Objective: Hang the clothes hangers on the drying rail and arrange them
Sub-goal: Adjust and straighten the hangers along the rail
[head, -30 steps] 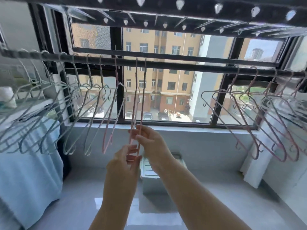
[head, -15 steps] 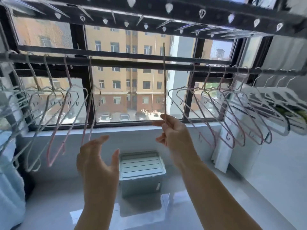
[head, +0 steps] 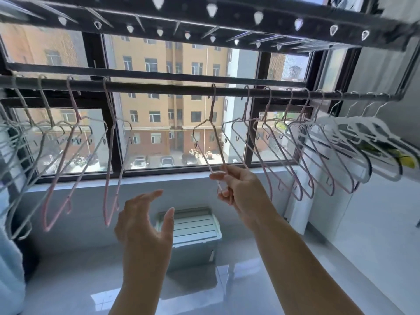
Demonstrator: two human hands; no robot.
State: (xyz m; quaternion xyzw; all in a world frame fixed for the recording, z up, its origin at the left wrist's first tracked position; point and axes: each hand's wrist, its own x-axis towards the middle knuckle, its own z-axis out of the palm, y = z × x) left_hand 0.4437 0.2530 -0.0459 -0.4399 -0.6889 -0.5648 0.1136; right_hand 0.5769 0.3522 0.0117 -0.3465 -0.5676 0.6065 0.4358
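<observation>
A dark drying rail [head: 159, 88] runs across the window at head height. A thin pink hanger [head: 210, 137] hangs from its middle, hook over the rail. My right hand [head: 238, 189] pinches that hanger's lower end. My left hand [head: 145, 221] is raised below and to the left with fingers spread, holding nothing. Several pink hangers [head: 302, 155] hang close together to the right, then white hangers [head: 363, 142] at the rail's far right end. More pink hangers [head: 109, 155] and pale grey hangers [head: 20, 151] hang on the left.
A second rack with pegs [head: 211, 10] sits overhead. A pale green lidded box [head: 193, 228] stands on the glossy white floor below the window sill [head: 159, 180]. Light blue fabric [head: 9, 273] hangs at the left edge. White cloth [head: 293, 210] hangs at the right wall.
My right hand carried one pink hanger to the right along the rail, away from the left group. My left hand let go and opened. The view turned to the right.
</observation>
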